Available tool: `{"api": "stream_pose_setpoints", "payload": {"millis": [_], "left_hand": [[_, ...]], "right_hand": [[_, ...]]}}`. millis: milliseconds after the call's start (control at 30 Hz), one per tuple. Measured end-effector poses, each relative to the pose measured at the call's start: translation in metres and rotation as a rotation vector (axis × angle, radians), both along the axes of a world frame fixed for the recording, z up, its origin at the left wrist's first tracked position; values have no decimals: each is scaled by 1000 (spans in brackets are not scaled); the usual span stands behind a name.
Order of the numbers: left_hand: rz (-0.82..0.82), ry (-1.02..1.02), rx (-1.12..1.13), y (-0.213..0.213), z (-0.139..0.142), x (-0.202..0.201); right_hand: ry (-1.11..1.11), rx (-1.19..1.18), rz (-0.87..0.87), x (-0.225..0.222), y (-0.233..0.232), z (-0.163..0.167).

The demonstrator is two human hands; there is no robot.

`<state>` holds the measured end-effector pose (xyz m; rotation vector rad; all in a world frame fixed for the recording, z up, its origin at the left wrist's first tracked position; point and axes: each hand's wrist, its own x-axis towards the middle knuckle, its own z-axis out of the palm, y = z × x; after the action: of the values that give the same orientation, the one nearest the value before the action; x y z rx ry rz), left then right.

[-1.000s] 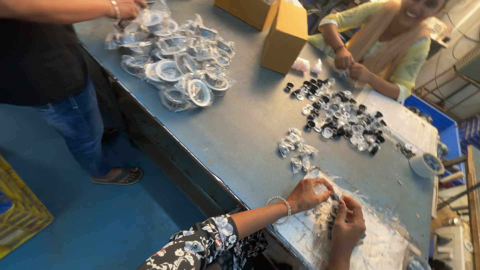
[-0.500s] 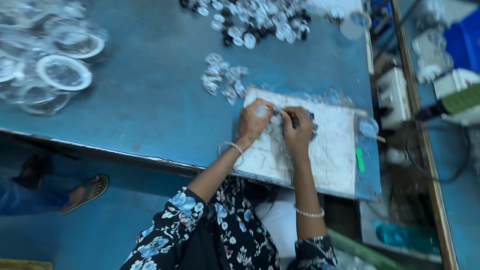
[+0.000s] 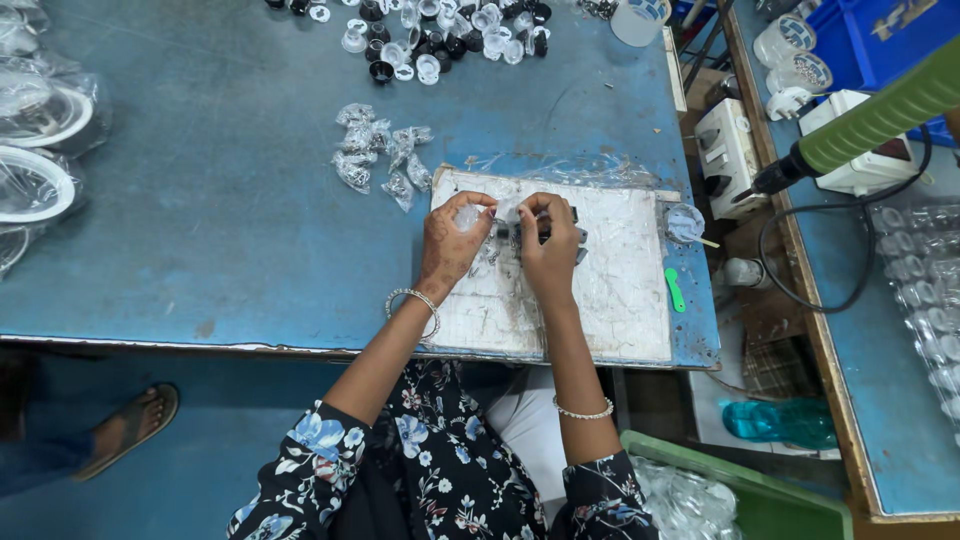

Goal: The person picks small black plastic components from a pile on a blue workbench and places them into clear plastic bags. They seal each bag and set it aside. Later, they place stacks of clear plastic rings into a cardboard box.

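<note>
Fingertips of both hands are brought together over a scuffed white rectangular work board (image 3: pixel 610 300) that lies at the near right part of the blue metal table (image 3: pixel 220 230). The left hand (image 3: pixel 450 245) is pinched on a small clear plastic piece (image 3: pixel 468 213), and the right hand (image 3: pixel 548 250) is closed on small dark parts (image 3: pixel 507 230) just beside it; what exactly is gripped under the fingers cannot be told. The parts are held close together above the board, apparently so that the table is spared and loose bits are caught on the pale surface.

A cluster of small crumpled clear plastic packets (image 3: pixel 380 155) is kept just beyond the board's far left corner, within easy reach. Farther off, black and clear round caps (image 3: pixel 440 40) are spread along the far edge. Large round items wrapped in clear film (image 3: pixel 40 150) are stacked at the far left. A small green flat tool (image 3: pixel 675 290) lies at the board's right edge, and a clear round dish (image 3: pixel 685 222) sits beside it. A green-handled corded power tool (image 3: pixel 870 120) hangs at the right over a white switch box (image 3: pixel 728 150). A teal plastic bottle (image 3: pixel 780 420) lies low at the right, near a green crate of clear pieces (image 3: pixel 740 495)
</note>
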<state>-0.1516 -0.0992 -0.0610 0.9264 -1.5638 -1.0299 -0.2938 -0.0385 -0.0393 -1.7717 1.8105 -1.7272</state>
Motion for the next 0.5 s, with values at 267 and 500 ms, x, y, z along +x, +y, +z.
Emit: {"api": "stream_pose_setpoints", "payload": {"millis": [267, 500], "left_hand": [[-6, -22, 47, 0, -1, 0], [-36, 95, 86, -1, -4, -4]], "right_hand": [[-322, -28, 165, -7, -4, -11], [-450, 69, 109, -9, -3, -9]]}}
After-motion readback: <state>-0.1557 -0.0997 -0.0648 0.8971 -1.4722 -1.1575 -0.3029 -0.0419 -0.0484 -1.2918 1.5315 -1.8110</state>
